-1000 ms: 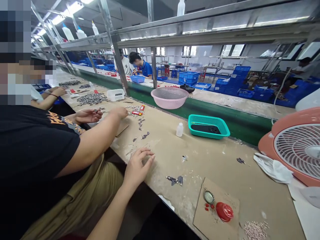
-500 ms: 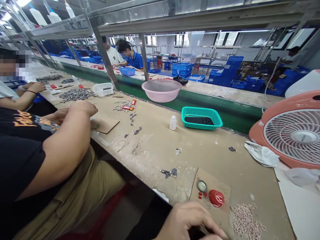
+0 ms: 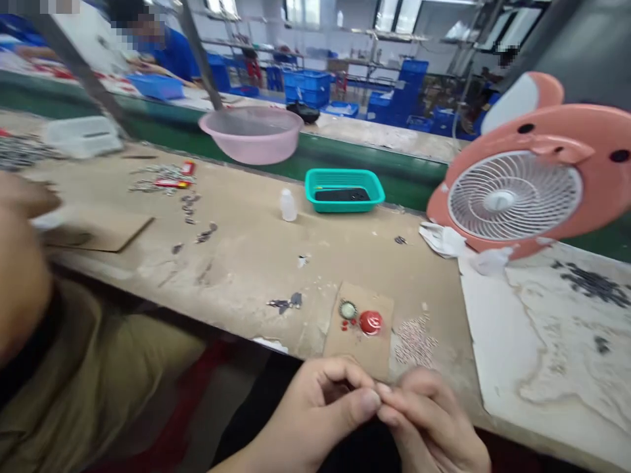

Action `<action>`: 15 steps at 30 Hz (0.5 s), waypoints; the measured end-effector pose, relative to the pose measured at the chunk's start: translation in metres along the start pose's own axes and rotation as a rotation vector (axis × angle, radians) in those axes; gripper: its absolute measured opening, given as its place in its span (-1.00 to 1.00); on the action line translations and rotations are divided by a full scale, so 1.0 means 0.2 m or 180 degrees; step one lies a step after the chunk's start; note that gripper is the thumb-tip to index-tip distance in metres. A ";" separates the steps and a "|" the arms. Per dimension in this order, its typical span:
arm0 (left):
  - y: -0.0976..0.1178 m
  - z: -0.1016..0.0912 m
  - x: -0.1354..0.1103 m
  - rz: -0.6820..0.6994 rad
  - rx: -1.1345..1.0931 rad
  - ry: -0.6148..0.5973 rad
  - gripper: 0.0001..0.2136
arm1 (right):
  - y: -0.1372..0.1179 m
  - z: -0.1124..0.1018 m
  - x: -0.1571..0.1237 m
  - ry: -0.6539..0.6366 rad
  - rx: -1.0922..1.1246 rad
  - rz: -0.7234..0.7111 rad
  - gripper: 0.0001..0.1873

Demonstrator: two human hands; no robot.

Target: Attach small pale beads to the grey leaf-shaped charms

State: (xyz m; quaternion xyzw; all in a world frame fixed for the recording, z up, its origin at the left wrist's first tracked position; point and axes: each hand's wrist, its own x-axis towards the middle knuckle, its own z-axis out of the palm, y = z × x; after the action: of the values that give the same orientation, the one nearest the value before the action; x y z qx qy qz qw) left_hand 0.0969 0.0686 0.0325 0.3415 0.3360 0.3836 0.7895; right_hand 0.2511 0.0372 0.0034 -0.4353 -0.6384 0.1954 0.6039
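Observation:
At the table's front edge my left hand (image 3: 328, 407) and my right hand (image 3: 434, 417) meet, thumbs and forefingers pinched together. Whatever sits between the fingertips is too small or hidden to make out. Just beyond them lies a cardboard piece (image 3: 340, 351), carrying a bottle cap (image 3: 348, 310), a glossy red cap-like piece (image 3: 371, 322) and a few tiny red bits (image 3: 346, 325). To the right of the cardboard spreads a heap of small pale pinkish pieces (image 3: 415, 341). Left of it is a little cluster of dark flat pieces (image 3: 286, 303).
A white squeeze bottle (image 3: 288, 205) stands near a teal basket (image 3: 345, 206) holding a dark flat object. Behind are a pink basin (image 3: 256, 146) and, rightward, a pink fan (image 3: 507, 197). A co-worker's arm (image 3: 22, 263) rests at the left. Black pieces (image 3: 594, 284) lie far right.
The view has swung right and downward. My right hand now shows beside the left, and both are joined at the fingertips. More of the fan and the right side of the table has come into view.

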 end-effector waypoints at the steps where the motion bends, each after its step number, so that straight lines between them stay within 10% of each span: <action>1: 0.01 0.00 0.00 0.0010 0.0041 -0.0046 -0.78 | 0.00 0.00 0.01 -0.0083 0.0052 -0.0025 -0.75; 15: 0.00 -0.01 0.04 0.0359 0.1185 -0.0016 -0.72 | -0.04 -0.07 0.03 -0.0203 -0.0149 0.0227 -0.69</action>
State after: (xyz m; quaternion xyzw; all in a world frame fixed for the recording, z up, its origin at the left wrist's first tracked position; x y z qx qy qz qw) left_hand 0.0989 0.0756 0.0282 0.5009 0.3796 0.3576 0.6907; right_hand 0.2615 0.0337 0.0168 -0.4654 -0.6459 0.2156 0.5655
